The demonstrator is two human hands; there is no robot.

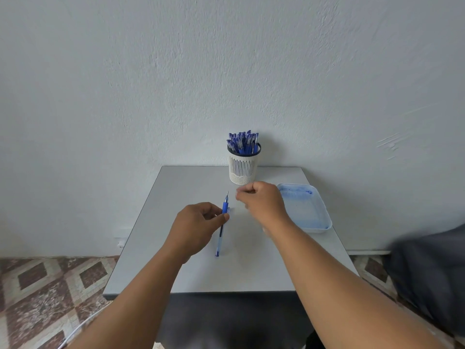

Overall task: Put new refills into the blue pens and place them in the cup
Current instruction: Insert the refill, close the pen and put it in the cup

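Note:
My left hand (198,222) pinches a blue pen (221,227) near its grip, holding it over the middle of the grey table (176,268). The pen's bare metal tip points away from me toward the cup and its blue end points toward me. A white slotted cup (243,170) with a dark rim stands at the table's far edge, packed with several blue pens (242,142). My right hand (261,200) hovers just in front of the cup with its fingers curled. It is blurred, so I cannot tell whether it holds anything.
A pale tray (324,222) stained with blue ink lies at the right side of the table, just right of my right hand. A plain wall rises behind the table. Patterned floor tiles show on the left, and dark fabric (427,273) sits at the right.

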